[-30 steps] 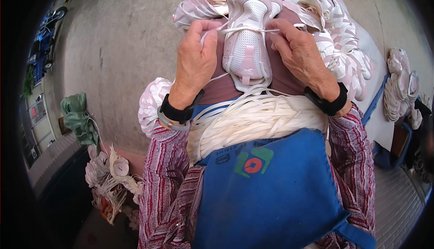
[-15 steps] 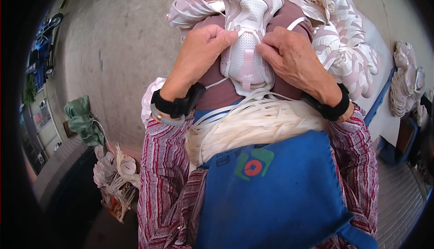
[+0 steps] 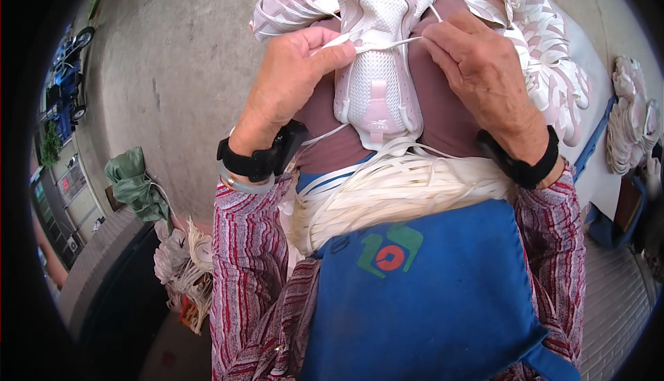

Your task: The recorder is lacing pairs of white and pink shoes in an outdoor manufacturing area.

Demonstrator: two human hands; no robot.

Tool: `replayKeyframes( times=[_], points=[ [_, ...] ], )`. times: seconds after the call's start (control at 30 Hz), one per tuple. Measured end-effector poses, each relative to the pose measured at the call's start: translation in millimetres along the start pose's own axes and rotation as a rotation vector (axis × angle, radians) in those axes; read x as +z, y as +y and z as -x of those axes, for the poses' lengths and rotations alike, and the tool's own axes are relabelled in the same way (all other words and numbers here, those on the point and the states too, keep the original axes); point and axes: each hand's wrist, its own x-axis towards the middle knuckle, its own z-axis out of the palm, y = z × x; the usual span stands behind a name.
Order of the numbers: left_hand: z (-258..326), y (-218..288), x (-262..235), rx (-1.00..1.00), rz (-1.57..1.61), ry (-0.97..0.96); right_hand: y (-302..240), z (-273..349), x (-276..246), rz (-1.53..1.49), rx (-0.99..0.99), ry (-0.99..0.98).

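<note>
From my remote seat I see the pale pink shoe upper (image 3: 379,70) lying tongue-up on the person's lap at twelve o'clock, resting on the brown trousers (image 3: 443,104) so both hands can work it from either side. The left hand (image 3: 294,84), at about ten o'clock of the upper, has thumb and forefinger pinched together on the white lace (image 3: 377,43) where it crosses the mesh tongue. The right hand (image 3: 477,70), at two o'clock, has its fingertips closed on the other end of that lace, so the strand runs taut between the two. I judge that the tension keeps the lace flat across the eyelets.

A thick bundle of white laces (image 3: 401,191) lies across the lap at six o'clock of the upper, just above the blue apron (image 3: 429,298), close enough for either hand to draw from. More pink-and-white uppers (image 3: 546,56) are heaped at two o'clock beyond the right hand, on a white sheet (image 3: 598,166). At eight o'clock, on the floor, a small heap of uppers and laces (image 3: 183,270) sits beside a green bag (image 3: 131,184); I cannot tell what is in the bag.
</note>
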Motion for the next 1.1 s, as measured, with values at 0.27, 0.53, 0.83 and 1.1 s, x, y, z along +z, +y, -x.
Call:
replayKeyframes(
  times=[0.27,0.53,0.83,1.1],
  points=[
    [-3.3,-1.4,-11.8,-0.039,-0.117,0.012,-2.9,4.3,14.3,-0.398,0.101,-0.105],
    [-6.0,1.6,-7.0,0.005,-0.169,0.029,9.1,-20.0,-7.7,-1.001,0.907,-0.693],
    [-7.6,-8.9,-7.5,0.192,-0.298,0.131,1.5,-11.3,-5.1,-0.106,0.281,-0.274],
    [29.3,5.3,-17.0,0.241,-0.304,0.264,4.6,-2.4,-28.0,-0.358,0.411,0.02]
  ],
)
